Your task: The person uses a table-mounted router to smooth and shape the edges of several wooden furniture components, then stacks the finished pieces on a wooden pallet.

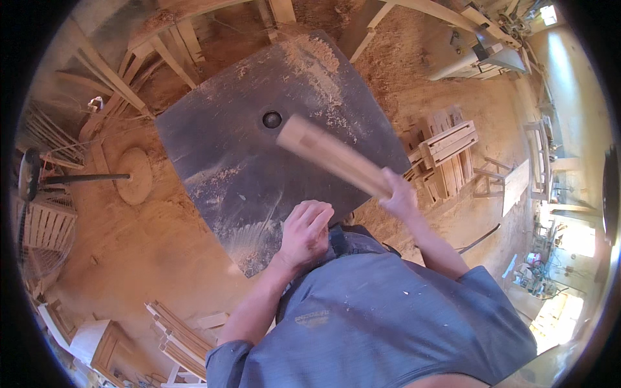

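My right hand grips one end of a long pale wooden piece, held in the air over the dark metal machine table. The piece is blurred and points up-left toward the round hole in the table. My left hand hovers at the table's near edge, fingers curled, holding nothing I can see. Sawdust lies scattered over the tabletop.
Sawdust covers the floor. Stacked wooden parts lie to the right, wooden frames at lower left, chair frames at upper left. A fan on a round base stands at left. A machine sits at upper right.
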`<state>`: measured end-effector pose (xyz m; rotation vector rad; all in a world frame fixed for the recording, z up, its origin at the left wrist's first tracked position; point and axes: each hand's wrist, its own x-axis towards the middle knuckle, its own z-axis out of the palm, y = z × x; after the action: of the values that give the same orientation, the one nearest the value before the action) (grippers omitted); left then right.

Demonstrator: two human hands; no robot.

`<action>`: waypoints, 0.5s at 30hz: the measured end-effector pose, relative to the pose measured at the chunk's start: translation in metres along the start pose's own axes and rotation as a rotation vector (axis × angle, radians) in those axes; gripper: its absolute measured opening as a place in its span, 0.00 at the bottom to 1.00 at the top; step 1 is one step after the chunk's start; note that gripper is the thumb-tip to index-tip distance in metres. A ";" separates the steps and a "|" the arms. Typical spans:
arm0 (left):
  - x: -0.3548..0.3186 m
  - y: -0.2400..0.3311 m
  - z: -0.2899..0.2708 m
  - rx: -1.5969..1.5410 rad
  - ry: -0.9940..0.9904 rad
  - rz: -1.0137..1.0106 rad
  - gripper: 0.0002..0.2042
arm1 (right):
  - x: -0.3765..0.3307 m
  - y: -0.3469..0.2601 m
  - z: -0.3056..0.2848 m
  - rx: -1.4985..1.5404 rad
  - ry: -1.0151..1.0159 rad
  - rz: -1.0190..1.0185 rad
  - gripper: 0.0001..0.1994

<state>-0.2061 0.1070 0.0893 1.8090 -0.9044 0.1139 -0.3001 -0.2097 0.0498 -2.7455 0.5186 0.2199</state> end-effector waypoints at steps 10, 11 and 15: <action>0.088 -0.030 0.048 -0.058 -0.067 0.117 0.13 | 0.019 0.041 0.005 0.131 0.223 0.102 0.39; 0.095 -0.038 0.052 -0.034 -0.074 0.119 0.13 | 0.012 0.041 0.007 0.106 0.129 0.083 0.39; 0.123 -0.083 0.061 0.115 -0.163 0.053 0.11 | 0.017 0.008 -0.010 0.084 0.031 0.049 0.39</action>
<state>-0.0875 0.0043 0.0576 1.9223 -1.0804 0.0527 -0.2871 -0.2257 0.0529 -2.6609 0.5905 0.1637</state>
